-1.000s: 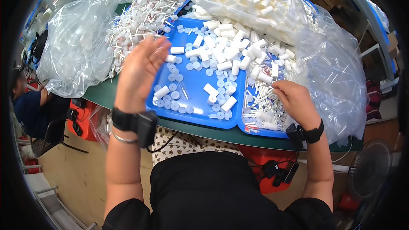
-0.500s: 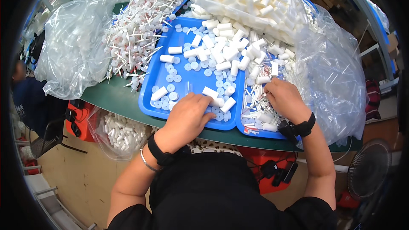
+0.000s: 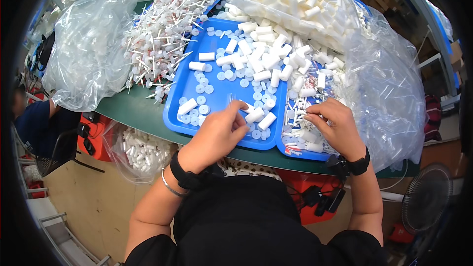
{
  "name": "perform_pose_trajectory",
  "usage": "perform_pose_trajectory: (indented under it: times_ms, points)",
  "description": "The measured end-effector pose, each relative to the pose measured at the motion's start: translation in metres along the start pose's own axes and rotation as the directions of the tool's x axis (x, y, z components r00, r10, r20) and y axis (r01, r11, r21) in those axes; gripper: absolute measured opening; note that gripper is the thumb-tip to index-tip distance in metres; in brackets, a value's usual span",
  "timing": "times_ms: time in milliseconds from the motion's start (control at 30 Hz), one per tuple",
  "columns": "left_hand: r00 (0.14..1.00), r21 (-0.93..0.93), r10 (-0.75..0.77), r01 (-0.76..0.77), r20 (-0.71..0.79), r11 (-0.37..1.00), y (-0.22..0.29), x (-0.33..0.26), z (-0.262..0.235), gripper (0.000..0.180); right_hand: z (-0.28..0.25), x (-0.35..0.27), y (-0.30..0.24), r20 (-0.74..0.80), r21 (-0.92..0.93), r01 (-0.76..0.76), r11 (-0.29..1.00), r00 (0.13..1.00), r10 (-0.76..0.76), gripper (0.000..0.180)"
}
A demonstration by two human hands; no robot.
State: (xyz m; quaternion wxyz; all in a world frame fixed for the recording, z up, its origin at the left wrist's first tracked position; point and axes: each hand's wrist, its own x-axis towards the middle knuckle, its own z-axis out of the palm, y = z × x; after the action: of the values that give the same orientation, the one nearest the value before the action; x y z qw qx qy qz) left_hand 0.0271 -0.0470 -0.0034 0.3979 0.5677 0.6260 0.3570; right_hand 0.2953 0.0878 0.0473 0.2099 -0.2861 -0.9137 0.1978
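My left hand [image 3: 219, 130] hovers over the front of the left blue tray [image 3: 172, 111]. Its fingers curl with the thumb apart, and nothing shows between them. Just beyond the fingertips lies a white foam cylinder [image 3: 254, 115], beside translucent ribbed discs [image 3: 256, 134]. Over the right blue tray [image 3: 290, 151], my right hand [image 3: 337, 125] pinches a thin white stick [image 3: 303, 113] between thumb and forefinger. Below and around that hand, more thin sticks [image 3: 294, 122] and white cylinders fill the tray. Part of the stick is hidden by the fingers.
At the back left rises a heap of sticks with discs attached [image 3: 167, 24], next to a clear plastic bag [image 3: 86, 54]. A big bag of white cylinders [image 3: 295, 2] leans over the trays. Clear plastic [image 3: 384, 83] drapes the right side; a fan [image 3: 426, 194] stands lower right.
My right hand has drawn back toward me from among the sticks and now has a thin stick in its fingertips. The left hand has lifted a little, its fingers shifting right.
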Motion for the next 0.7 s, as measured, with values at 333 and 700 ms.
perform_pose_trajectory:
  times_ms: [333,700]
  points:
    - [0.958,-0.952,-0.01,0.287,0.288,0.104,-0.008,-0.001,0.015,0.039,0.012,0.003,-0.043,-0.065,0.073,0.2,0.977,0.979,-0.196,0.01]
    - [0.962,-0.963,-0.09,0.263,0.257,0.054,-0.002,-0.006,0.033,0.037,0.017,0.001,-0.044,-0.107,-0.069,0.206,0.976,0.971,-0.213,0.01]
